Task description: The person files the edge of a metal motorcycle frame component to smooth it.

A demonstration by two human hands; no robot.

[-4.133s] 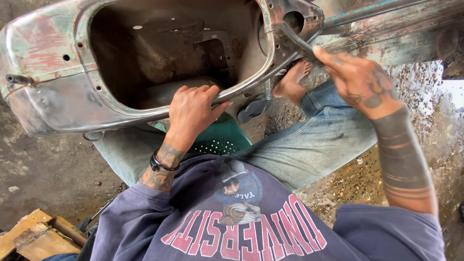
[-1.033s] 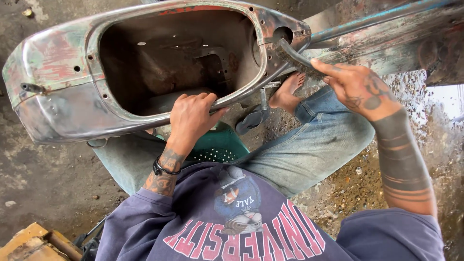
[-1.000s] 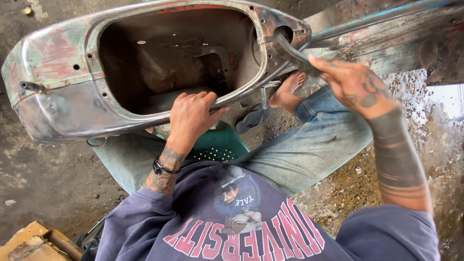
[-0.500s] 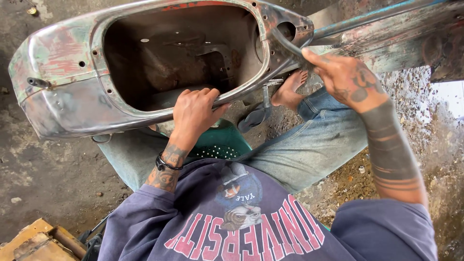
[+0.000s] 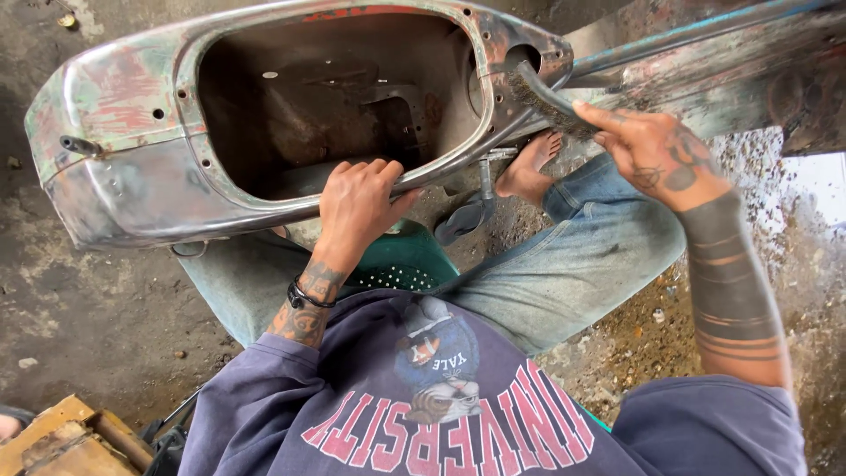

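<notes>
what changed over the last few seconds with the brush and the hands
The right hand has kept the wire brush on the rusty rim beside the round hole of the metal body shell, shifting it only slightly back and forth. The left hand still grips the shell's lower edge. Nothing was picked up or let go; the bare foot stayed put.

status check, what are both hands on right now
Left hand grips lower rim of rusty scooter body shell. Right hand holds wire brush against the shell's right end by the round hole. Nothing blocks the brush.
</notes>
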